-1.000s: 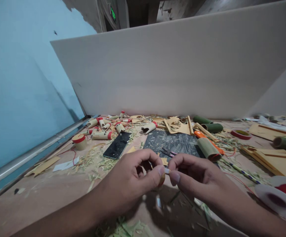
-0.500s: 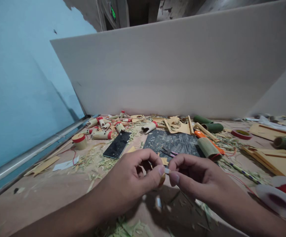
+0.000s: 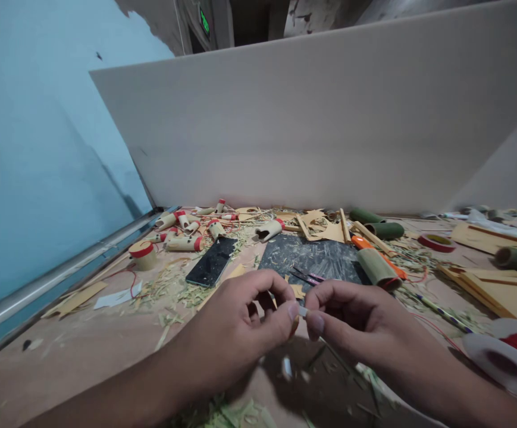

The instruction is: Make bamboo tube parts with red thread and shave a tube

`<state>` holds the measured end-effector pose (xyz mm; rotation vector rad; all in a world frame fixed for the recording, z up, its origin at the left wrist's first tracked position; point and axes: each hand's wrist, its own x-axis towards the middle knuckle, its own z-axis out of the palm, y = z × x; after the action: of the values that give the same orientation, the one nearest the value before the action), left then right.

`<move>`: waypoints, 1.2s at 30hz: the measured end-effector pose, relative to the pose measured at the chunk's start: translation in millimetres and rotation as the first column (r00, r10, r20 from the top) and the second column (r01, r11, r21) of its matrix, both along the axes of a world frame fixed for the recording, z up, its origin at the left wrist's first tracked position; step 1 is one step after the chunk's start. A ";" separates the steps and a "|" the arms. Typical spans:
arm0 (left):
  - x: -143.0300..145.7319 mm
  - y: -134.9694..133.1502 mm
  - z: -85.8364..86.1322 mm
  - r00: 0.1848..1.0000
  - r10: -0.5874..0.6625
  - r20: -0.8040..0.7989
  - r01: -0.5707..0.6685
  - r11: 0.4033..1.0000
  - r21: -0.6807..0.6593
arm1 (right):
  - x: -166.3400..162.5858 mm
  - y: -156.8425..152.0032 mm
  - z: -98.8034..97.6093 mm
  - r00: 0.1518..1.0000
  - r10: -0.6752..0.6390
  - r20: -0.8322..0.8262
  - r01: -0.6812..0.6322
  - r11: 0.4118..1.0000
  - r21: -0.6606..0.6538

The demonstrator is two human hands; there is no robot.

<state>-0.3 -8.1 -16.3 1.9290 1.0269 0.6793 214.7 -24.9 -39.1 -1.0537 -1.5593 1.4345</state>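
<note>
My left hand [image 3: 240, 324] and my right hand [image 3: 347, 318] meet in front of me above the worktable, fingers curled in a pinch. Between the two thumbs sits a small pale piece [image 3: 301, 310], gripped from both sides. A tan rounded bit shows just under my left thumb; I cannot make out what it is. Beyond the hands lies a dark cutting mat [image 3: 312, 258] strewn with shavings, with thin tweezers [image 3: 305, 275] on its near edge.
A phone [image 3: 212, 261] lies left of the mat. Several short bamboo tubes with red thread [image 3: 187, 229] crowd the back left. Green bamboo tubes [image 3: 376, 226], an orange knife [image 3: 365, 245], a red thread spool [image 3: 514, 351] and wood pieces [image 3: 490, 279] fill the right. A white board [image 3: 320, 119] stands behind.
Both hands have stayed together on the small piece, shifting only slightly lower; the fingers make small adjustments.
</note>
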 end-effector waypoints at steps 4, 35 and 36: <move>0.5 -0.3 1.3 0.998 0.036 -0.054 -0.026 0.984 0.175 | 0.0 1.3 1.3 1.000 -0.002 -0.018 0.001 1.000 -0.010; 0.0 -1.2 -8.7 0.984 -0.037 -0.172 0.110 0.892 0.439 | -2.7 1.7 -0.3 0.987 -0.088 0.137 0.077 0.994 0.083; 0.1 -0.9 -9.6 0.984 -0.035 -0.172 0.109 0.890 0.442 | -2.6 2.0 -0.4 0.987 -0.085 0.137 0.074 0.994 0.083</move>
<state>-0.2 -9.0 -25.9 2.4474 0.9442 0.7813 212.0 -22.9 -39.4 -1.1790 -1.6392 1.2586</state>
